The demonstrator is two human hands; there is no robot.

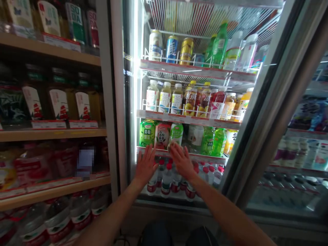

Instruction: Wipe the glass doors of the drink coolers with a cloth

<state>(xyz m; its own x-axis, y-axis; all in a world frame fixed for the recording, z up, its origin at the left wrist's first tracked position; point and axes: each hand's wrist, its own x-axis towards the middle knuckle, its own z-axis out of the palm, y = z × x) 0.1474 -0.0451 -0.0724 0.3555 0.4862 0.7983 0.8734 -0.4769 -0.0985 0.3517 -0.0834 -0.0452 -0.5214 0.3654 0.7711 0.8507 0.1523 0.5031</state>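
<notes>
An open drinks fridge stands in front of me. My left hand is spread flat with fingers apart, its fingertips at the front rail of the third shelf, just under a green bottle and a red-labelled bottle. My right hand is also stretched out and open, fingertips touching the base of a green-and-white bottle. Neither hand holds anything. Below the hands stand several red-capped water bottles on the bottom shelf.
The fridge's glass door swings open to the right. Upper fridge shelves carry cans and juice bottles. At left, wooden shelves hold dark bottles and packs of water.
</notes>
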